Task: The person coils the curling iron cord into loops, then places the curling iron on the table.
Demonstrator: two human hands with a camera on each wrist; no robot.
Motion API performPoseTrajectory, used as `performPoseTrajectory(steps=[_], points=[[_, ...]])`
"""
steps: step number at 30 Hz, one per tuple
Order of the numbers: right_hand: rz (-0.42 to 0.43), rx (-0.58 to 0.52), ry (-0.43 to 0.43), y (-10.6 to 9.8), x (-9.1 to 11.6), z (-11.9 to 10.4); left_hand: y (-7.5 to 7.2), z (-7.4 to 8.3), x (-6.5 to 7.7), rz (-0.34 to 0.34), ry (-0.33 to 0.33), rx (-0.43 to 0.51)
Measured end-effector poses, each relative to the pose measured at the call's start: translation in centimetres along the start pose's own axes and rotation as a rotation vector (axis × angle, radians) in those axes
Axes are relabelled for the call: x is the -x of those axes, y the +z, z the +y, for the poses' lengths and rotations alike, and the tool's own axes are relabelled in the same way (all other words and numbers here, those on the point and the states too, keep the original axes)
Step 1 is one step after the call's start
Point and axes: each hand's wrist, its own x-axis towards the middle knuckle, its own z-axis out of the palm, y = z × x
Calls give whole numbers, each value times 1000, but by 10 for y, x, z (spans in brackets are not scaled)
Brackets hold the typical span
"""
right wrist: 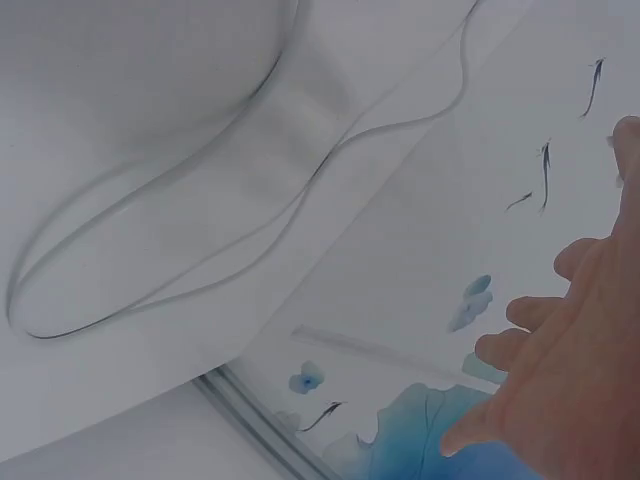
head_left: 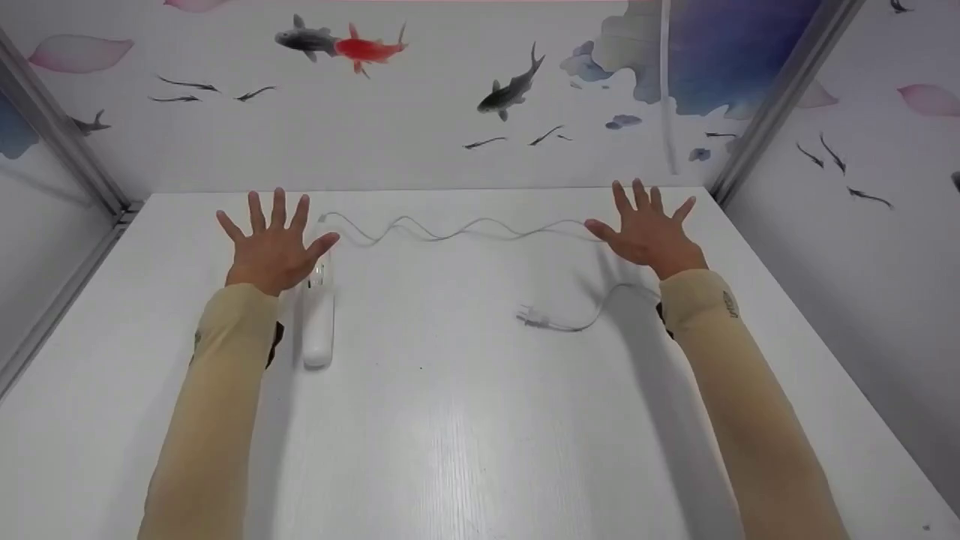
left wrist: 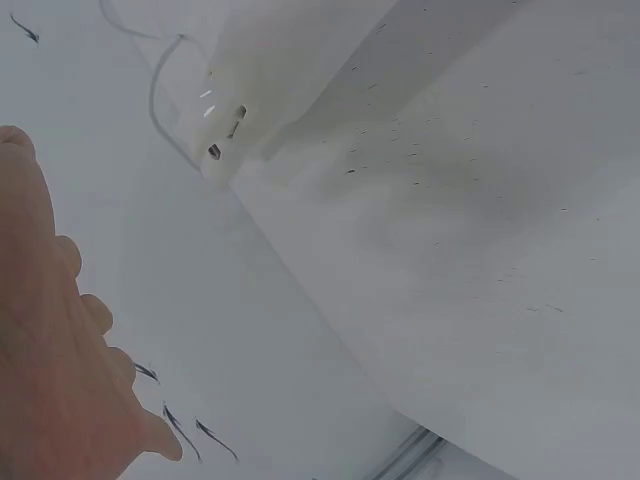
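My left hand [head_left: 271, 244] is held with fingers spread, overlapping the upper part of a white power strip [head_left: 318, 330] in the head view. The strip lies lengthwise on the table, and its socket holes [left wrist: 228, 132] show in the left wrist view. From its far end a thin white cord [head_left: 405, 218] runs in waves to the right. My right hand [head_left: 651, 234], fingers also spread, overlaps that cord's right part. The cord [right wrist: 330, 155] loops on the table in the right wrist view. Its plug [head_left: 534, 318] lies nearer, left of the right forearm. Neither hand holds anything.
A white table [head_left: 450, 420] spans the space below the hands. Behind it rises a white wall [head_left: 420, 142] painted with fish and petals, with side panels at left and right. Metal frame posts [head_left: 780, 112] stand at the back corners.
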Motion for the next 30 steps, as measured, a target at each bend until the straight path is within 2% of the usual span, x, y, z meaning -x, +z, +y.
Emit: performPoseTrajectory(steps=[7,14,23,30], points=[[-20,3,-20,5,1,3,-3,-5,5,-7,37,-18],[-32,2,-34,10,6,8,0,-14,13,-58,52,-12],[-17,-6,-104,28,18,2,12,-27,27,-89,61,4],[0,-54,-147,42,31,-1,26,-22,38,-79,99,-21]])
